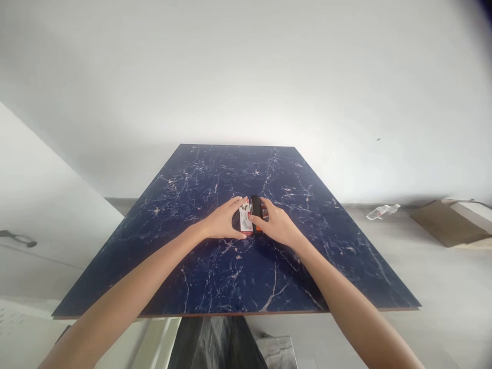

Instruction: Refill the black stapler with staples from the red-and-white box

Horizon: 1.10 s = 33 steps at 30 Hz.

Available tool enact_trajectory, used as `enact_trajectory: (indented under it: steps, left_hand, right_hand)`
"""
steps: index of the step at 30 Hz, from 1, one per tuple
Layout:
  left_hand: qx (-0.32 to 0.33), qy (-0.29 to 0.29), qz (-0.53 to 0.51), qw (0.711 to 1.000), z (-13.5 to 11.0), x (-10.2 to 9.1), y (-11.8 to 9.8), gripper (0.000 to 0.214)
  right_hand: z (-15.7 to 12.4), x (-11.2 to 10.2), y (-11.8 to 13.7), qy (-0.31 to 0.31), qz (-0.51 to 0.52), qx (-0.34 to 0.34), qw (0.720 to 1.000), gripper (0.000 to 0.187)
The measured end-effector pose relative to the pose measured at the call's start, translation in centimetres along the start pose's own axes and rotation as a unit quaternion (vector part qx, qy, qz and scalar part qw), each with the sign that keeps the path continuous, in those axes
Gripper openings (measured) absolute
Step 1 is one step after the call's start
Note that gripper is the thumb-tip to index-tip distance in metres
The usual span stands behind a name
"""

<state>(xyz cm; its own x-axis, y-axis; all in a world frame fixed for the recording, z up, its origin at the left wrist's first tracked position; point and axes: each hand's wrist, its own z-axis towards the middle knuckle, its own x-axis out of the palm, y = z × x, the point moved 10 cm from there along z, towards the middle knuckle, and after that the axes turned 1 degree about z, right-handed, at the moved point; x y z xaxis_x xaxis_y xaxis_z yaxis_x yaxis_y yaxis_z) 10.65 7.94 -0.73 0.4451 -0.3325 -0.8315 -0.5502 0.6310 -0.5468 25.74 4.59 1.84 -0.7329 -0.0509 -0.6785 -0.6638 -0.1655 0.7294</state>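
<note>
Left hand: I am watching the bare left hand [225,219] resting its curved fingers against a small white-and-red printed carton [245,218], with the thumb along the carton's lower part. The hand is narrowly cupped, but I cannot tell from this view whether it is gripping firmly or only touching.

Right hand: I am seeing the bare right hand [275,224] arching over a slim black oblong object [256,213], its fingertips [250,217] reaching toward the carton. It is closing narrowly on that side, though I cannot tell how much pressure it is applying.

Between the hands: The carton and the black object are standing close together, just beside each other, and an orange piece [260,228] is showing next to the black object. The hands are working from either side and are nearly meeting around this small group, which partly hides the items.

Under the grip: A flat, dark-blue marble-patterned tabletop with white veins [230,174] is extending beneath and ahead of both hands.

Right of the grip: A clear plastic bottle [380,211] is lying well apart on the pale floor [430,292], and a flat brown cardboard piece [442,223] is sitting beyond it.

Behind the grip: A plain white wall [246,72] is rising past the tabletop's far edge.
</note>
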Motion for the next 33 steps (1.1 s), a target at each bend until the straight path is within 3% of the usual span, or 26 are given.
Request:
enact_trajectory:
  steps: [3,9,11,14,17,20,24,25,27,30,31,33]
  left_hand:
    - [0.031,0.002,-0.003,1.000,4.4,2.2,-2.4,0.123]
    - [0.073,0.034,0.011,0.997,15.5,7.9,-9.7,0.126]
    - [0.080,0.045,0.029,0.995,18.2,9.3,-11.2,0.127]
    - [0.090,0.050,0.041,0.994,20.4,10.4,-12.2,0.130]
    - [0.086,0.059,0.035,0.994,20.5,10.7,-12.1,0.131]
    - [0.073,0.071,0.022,0.995,18.4,10.0,-11.8,0.135]
    - [0.084,0.002,0.023,0.996,11.9,5.5,-10.6,0.095]
    - [0.073,-0.019,0.031,0.997,9.9,4.2,-9.6,0.086]
    - [0.037,-0.056,0.067,0.996,5.7,1.8,-6.9,0.074]
    - [-0.005,-0.085,0.125,0.989,0.6,-0.5,-2.7,0.062]
    - [-0.012,-0.080,0.135,0.988,-0.5,-0.7,-1.6,0.061]
    - [0.004,-0.056,0.141,0.988,-1.8,-0.5,-0.5,0.057]
  right_hand:
    - [-1.0,-3.4,-2.8,-0.049,-0.047,0.031,0.997,0.064]
    - [-3.8,-12.4,-11.5,-0.174,-0.122,0.141,0.967,0.064]
    - [-4.4,-14.4,-13.5,-0.209,-0.124,0.147,0.959,0.062]
    - [-4.6,-15.5,-15.3,-0.248,-0.105,0.136,0.953,0.060]
    - [-4.5,-15.3,-16.4,-0.259,-0.097,0.137,0.951,0.063]
    - [-5.1,-15.5,-16.1,-0.285,-0.088,0.124,0.946,0.065]
    - [-7.2,-16.8,-11.5,-0.409,-0.131,0.046,0.902,0.056]
    - [-7.2,-16.2,-9.6,-0.418,-0.147,0.017,0.896,0.053]
    - [-5.4,-13.1,-5.4,-0.366,-0.164,-0.060,0.914,0.049]
    - [-0.9,-3.9,1.1,-0.140,-0.186,-0.198,0.952,0.054]
    - [0.2,-0.8,2.6,-0.068,-0.193,-0.226,0.952,0.061]
    - [1.7,3.8,4.2,0.015,-0.192,-0.249,0.949,0.068]
